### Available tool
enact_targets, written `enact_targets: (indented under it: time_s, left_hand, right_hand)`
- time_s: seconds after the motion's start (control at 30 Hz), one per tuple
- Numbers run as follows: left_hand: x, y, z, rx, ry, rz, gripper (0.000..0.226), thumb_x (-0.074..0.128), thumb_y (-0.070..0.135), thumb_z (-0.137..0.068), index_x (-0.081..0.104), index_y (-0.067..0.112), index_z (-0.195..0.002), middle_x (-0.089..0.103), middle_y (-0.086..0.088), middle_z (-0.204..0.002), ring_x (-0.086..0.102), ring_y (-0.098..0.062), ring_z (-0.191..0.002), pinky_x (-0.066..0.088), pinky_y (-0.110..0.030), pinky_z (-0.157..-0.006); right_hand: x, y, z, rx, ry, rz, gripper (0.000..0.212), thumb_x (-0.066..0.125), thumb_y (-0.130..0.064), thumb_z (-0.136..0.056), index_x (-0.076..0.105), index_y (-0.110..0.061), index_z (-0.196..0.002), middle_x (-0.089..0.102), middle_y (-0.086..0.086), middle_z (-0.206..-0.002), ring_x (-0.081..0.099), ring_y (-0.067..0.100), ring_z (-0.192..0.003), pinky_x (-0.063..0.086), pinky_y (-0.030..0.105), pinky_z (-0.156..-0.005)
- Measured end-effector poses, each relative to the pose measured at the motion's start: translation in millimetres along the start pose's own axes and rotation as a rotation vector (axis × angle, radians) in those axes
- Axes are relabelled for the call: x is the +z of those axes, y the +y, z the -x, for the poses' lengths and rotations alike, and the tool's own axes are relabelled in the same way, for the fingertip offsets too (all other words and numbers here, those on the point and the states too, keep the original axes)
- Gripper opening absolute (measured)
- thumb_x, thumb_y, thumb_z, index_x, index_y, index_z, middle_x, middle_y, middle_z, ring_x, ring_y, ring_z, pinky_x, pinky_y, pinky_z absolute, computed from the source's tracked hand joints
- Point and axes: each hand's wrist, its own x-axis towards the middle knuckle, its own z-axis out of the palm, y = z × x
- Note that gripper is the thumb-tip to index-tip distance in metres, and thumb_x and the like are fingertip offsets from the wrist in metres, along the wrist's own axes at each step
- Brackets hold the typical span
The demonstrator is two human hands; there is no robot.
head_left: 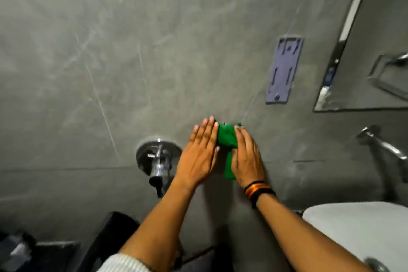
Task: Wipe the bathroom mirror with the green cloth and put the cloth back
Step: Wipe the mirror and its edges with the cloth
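The green cloth [226, 141] hangs bunched against the grey wall, seemingly on a small hook near its top. My left hand [199, 152] lies flat against the cloth's left side with fingers straight and together. My right hand [247, 157], with dark bands on the wrist, presses flat on the cloth's right side and covers part of it. Neither hand is closed around the cloth. The mirror [364, 55] is at the far right, above the sink, well away from both hands.
A chrome wall tap [157, 161] juts out just left of my left hand. A purple plastic mount [283, 70] is fixed to the wall above the cloth. A white sink [357, 227] and its tap [382, 143] are at the right. Dark objects sit at the lower left.
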Motion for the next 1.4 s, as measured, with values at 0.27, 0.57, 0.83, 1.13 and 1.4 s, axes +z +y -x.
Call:
enact_targets:
  time_s: [0.27, 0.57, 0.83, 1.13, 1.4]
  left_hand:
    - [-135, 17, -128, 0.019, 0.329, -0.085, 0.067, 0.039, 0.029, -0.109, 0.016, 0.001, -0.165, 0.011, -0.018, -0.176, -0.001, -0.029, -0.161, 0.008, -0.045, -0.134]
    - [-168, 41, -169, 0.047, 0.429, -0.137, 0.066, 0.021, 0.036, -0.111, 0.003, 0.004, -0.166, -0.005, -0.014, -0.175, -0.008, -0.027, -0.162, -0.001, -0.042, -0.134]
    - [-161, 52, -193, 0.076, 0.397, -0.132, 0.067, 0.021, 0.037, -0.112, 0.0, 0.005, -0.167, -0.007, -0.014, -0.176, -0.011, -0.027, -0.162, -0.005, -0.041, -0.133]
    - [-150, 57, -258, 0.205, 0.467, -0.145, 0.063, 0.035, 0.03, -0.111, 0.016, 0.004, -0.165, 0.003, -0.014, -0.174, 0.005, -0.032, -0.163, -0.004, -0.039, -0.134]
    - [-128, 79, -322, 0.175, 0.635, -0.314, 0.065, 0.028, 0.033, -0.105, 0.032, -0.002, -0.16, 0.024, -0.023, -0.171, 0.024, -0.039, -0.158, -0.001, -0.044, -0.132]
  right_hand:
    - [-128, -42, -144, -0.149, 0.388, 0.047, 0.07, 0.061, -0.002, -0.083, 0.04, -0.008, -0.149, 0.043, 0.012, -0.155, 0.041, 0.026, -0.142, 0.033, 0.036, -0.118]
    - [-187, -44, -180, -0.188, 0.481, 0.156, 0.07, 0.059, -0.003, -0.087, 0.034, -0.008, -0.152, 0.036, 0.01, -0.159, 0.039, 0.025, -0.144, 0.038, 0.037, -0.118]
    - [-198, -9, -192, -0.137, 0.497, 0.119, 0.07, 0.055, -0.005, -0.089, 0.029, -0.012, -0.153, 0.03, 0.006, -0.161, 0.034, 0.022, -0.147, 0.035, 0.038, -0.12]
    - [-193, 76, -167, 0.008, 0.582, 0.133, 0.066, 0.056, -0.007, -0.09, 0.034, -0.015, -0.152, 0.035, 0.002, -0.16, 0.04, 0.025, -0.142, 0.04, 0.046, -0.116]
    - [-124, 184, -135, 0.014, 0.47, 0.445, 0.062, 0.04, -0.031, -0.092, 0.028, -0.023, -0.152, 0.003, -0.01, -0.169, 0.012, 0.021, -0.155, 0.017, 0.04, -0.119]
